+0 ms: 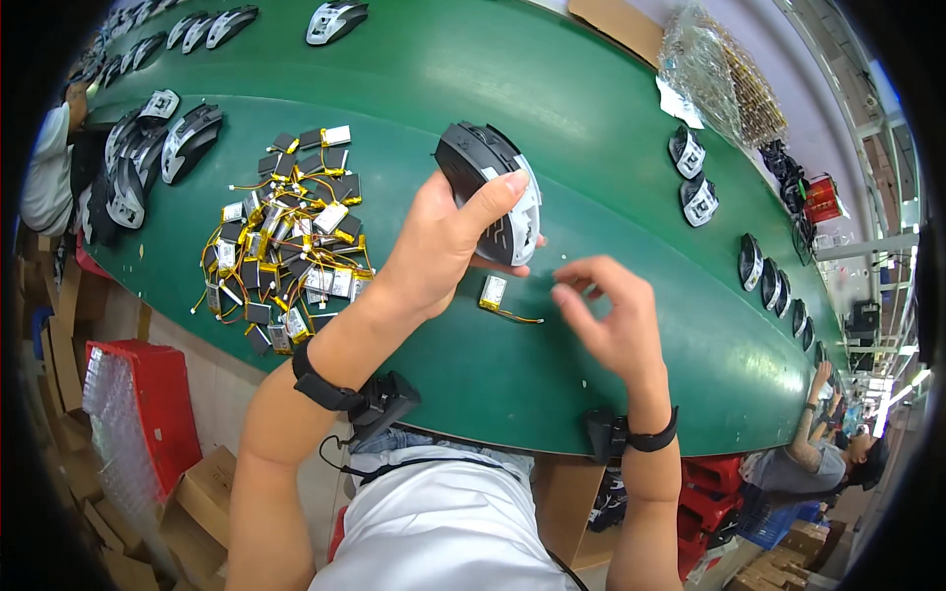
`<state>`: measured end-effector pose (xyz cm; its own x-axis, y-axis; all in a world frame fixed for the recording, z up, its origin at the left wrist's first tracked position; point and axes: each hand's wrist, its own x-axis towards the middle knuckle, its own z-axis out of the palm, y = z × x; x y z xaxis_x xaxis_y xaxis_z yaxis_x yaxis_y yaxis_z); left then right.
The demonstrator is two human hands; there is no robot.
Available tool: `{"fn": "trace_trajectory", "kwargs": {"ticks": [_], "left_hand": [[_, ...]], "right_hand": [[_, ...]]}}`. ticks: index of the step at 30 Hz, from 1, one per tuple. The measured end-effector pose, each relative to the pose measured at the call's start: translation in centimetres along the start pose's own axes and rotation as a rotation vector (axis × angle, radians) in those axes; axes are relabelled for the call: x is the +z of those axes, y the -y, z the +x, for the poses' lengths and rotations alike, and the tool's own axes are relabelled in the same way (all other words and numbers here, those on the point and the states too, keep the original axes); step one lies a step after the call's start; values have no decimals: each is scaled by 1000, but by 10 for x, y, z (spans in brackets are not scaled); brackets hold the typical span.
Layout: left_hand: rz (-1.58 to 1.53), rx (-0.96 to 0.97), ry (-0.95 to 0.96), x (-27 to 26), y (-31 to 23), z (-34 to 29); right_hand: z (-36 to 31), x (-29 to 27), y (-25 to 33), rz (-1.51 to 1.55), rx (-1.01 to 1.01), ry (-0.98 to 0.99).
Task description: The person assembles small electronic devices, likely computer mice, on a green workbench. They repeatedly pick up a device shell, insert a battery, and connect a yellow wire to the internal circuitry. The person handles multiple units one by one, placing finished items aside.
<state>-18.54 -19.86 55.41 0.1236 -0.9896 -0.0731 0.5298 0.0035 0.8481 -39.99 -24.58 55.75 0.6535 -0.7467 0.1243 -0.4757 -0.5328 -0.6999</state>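
A black and grey computer mouse body point(478, 158) is in my left hand point(439, 227), raised over the green table point(434, 364). My thumb lies across its upper face, and fingertips show at its lower right edge. My right hand point(621, 310) hovers to the right of it, thumb and forefinger apart, with nothing visible between them. Between my hands lies a single small battery pack point(493, 292), silver with yellow tape and a thin wire ending in a plug. A heap of similar wired battery packs point(296, 236) spreads to the left of my left forearm.
More mouse bodies point(126, 163) are bunched at the far left, and others point(700, 200) are spaced out along the table's right side. Bubble wrap point(714, 79) sits at the back. A red crate point(148, 414) stands at lower left. Co-workers point(813, 458) sit at both ends.
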Motion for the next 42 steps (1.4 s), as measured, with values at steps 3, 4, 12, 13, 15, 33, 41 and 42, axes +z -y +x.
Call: {"fn": "trace_trajectory", "kwargs": {"ticks": [3, 4, 12, 13, 15, 33, 41, 42], "left_hand": [[43, 38, -58, 4, 1, 0], [34, 18, -60, 3, -1, 0], [9, -140, 105, 5, 7, 0], [-4, -155, 117, 7, 7, -2], [-21, -201, 133, 8, 8, -2], [-9, -170, 103, 11, 14, -4], [-4, -148, 68, 10, 14, -4], [-2, -135, 66, 10, 14, -4]], "right_hand": [[-14, 7, 8, -156, -73, 106], [-16, 14, 8, -187, -109, 102], [-15, 26, -3, 547, 130, -187], [-14, 25, -3, 669, 167, -200], [-13, 28, -5, 795, 154, -278], [-12, -12, -24, -236, -531, 229], [-21, 4, -16, 70, -339, 142], [-25, 7, -16, 182, -259, 104]]}}
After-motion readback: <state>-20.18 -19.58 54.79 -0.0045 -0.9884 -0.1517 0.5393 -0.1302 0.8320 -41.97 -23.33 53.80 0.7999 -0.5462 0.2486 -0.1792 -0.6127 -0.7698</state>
